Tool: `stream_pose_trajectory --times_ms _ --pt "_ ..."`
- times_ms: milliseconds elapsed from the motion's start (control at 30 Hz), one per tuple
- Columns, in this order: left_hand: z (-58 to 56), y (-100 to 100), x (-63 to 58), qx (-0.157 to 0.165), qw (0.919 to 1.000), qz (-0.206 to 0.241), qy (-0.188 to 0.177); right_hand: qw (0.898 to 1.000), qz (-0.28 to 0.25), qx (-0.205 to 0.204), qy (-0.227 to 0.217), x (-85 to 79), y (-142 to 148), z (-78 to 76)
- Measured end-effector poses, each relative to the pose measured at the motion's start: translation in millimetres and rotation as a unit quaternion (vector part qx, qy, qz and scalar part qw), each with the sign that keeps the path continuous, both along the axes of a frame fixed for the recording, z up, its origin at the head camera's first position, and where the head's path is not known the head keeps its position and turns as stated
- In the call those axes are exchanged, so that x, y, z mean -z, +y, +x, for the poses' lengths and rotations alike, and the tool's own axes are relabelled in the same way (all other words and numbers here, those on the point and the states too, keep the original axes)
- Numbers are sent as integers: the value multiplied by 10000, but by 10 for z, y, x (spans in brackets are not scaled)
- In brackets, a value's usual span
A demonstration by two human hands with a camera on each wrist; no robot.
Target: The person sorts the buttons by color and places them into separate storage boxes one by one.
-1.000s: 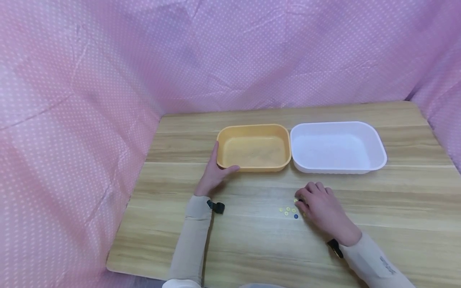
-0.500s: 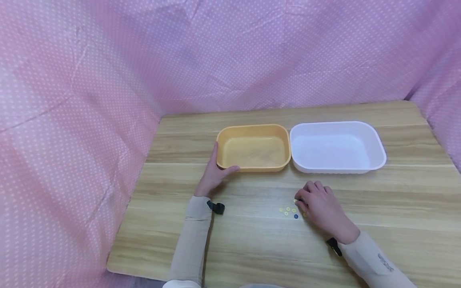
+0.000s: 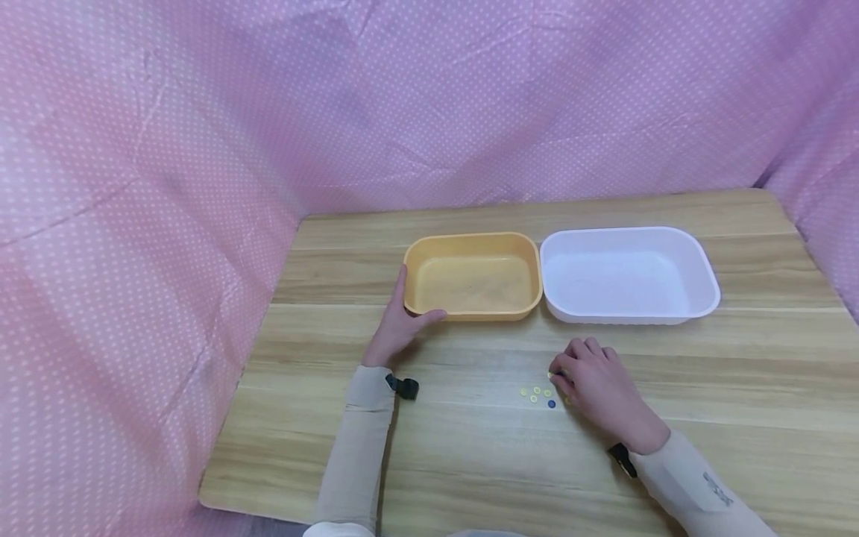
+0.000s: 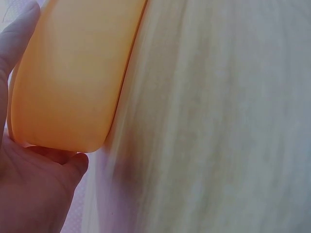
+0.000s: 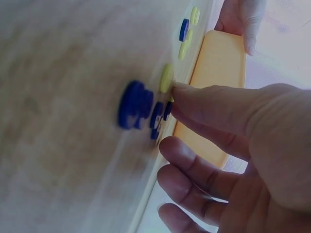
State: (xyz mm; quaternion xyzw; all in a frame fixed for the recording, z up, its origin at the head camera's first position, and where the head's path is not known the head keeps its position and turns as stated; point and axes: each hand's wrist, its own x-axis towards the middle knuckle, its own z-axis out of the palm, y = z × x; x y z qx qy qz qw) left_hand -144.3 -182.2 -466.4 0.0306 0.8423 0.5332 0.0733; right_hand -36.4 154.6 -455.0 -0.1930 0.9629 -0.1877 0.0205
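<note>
My left hand (image 3: 396, 322) grips the near left corner of an orange plastic tub (image 3: 470, 313), thumb along its front and fingers along its left side. In the left wrist view the tub's wall (image 4: 73, 87) fills the space between thumb and fingers. My right hand (image 3: 597, 384) is low over the table with thumb and index finger pinched at a small yellow button (image 3: 550, 374). The right wrist view shows another yellow button (image 5: 166, 77) at the thumb tip and dark blue buttons (image 5: 131, 104) beside the fingers, some partly hidden. The other fingers are curled.
A white plastic tub (image 3: 631, 313) stands right against the orange one. Several loose yellow buttons (image 3: 537, 390) and a dark blue button (image 3: 552, 403) lie on the wooden table (image 3: 470, 462) left of my right hand. A pink dotted curtain (image 3: 429, 104) surrounds the table.
My right hand has shifted very slightly left, and the dark button seen at its fingertips in the first frame is now covered. The left hand and both tubs stay essentially in place.
</note>
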Motion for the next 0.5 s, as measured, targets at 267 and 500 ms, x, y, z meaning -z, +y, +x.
stream_pose_trajectory --times_ms 267,500 --pt "-1 -3 9 2 10000 2 99 9995 11 0 -305 -38 -13 -53" --pt "-13 -8 16 15 10000 54 70 9979 -97 -71 -641 -67 -19 -115"
